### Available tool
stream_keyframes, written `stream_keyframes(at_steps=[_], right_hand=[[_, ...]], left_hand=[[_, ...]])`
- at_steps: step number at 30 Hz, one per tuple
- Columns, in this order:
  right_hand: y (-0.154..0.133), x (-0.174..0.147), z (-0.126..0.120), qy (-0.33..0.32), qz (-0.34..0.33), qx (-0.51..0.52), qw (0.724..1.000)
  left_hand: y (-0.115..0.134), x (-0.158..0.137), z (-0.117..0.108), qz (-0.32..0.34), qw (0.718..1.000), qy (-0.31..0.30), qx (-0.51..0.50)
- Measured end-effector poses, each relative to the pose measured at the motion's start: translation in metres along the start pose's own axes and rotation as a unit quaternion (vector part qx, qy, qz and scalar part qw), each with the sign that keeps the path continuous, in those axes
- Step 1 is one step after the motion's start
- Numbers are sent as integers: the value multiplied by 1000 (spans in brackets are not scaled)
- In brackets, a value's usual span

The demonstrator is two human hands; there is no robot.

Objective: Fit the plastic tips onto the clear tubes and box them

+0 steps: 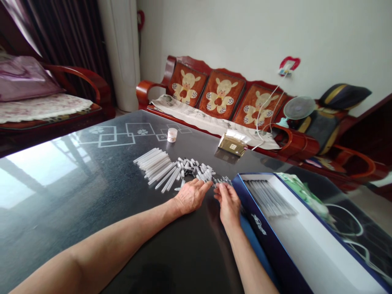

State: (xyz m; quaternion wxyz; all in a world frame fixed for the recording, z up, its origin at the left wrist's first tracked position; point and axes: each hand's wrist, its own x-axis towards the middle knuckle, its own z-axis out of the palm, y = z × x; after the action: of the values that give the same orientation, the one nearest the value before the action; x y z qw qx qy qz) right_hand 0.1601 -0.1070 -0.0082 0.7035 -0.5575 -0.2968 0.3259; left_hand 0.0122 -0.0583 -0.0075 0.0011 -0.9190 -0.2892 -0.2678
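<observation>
My left hand [193, 197] rests low over the dark table, its fingers bent and pointing right, beside a heap of small clear-and-black pen caps [191, 166]. Its fingertips are partly hidden, and I cannot tell what is in them. Close by on the right, my right hand [228, 201] has thumb and fingers pinched together at a small pile of thin, pointed metallic pieces [225, 179]. Whatever lies in that pinch is too small to make out. Left of the caps, translucent white pen barrels [154, 161] lie side by side in a loose row.
A long blue box [260, 222] with a white inside stands right of my right hand, holding a row of clear pens [271, 198]. Behind are a small round tub [172, 135] and a gold tissue pack [232, 143]. A green-white packet [303, 192] and white cable [349, 232] lie beyond the box.
</observation>
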Motion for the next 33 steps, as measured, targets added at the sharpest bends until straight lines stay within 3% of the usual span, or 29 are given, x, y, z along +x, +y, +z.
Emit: stream_keyframes(at_steps=[9, 15, 20, 26, 33], right_hand=[[5, -8, 2, -92, -89, -237, 963], [8, -7, 4, -81, -72, -243, 964], [12, -6, 3, -93, -118, -302, 941], [8, 1, 8, -137, -220, -403, 878], [2, 22, 50, -167, -311, -517, 779]], left_hand=[[0, 1, -4, -17, 1000, -20, 6], [-27, 3, -6, -141, 989, 36, 30], [-45, 3, -8, -217, 974, 45, 41], [-47, 3, -8, -234, 971, 30, 43], [-44, 4, -9, -232, 972, 18, 23]])
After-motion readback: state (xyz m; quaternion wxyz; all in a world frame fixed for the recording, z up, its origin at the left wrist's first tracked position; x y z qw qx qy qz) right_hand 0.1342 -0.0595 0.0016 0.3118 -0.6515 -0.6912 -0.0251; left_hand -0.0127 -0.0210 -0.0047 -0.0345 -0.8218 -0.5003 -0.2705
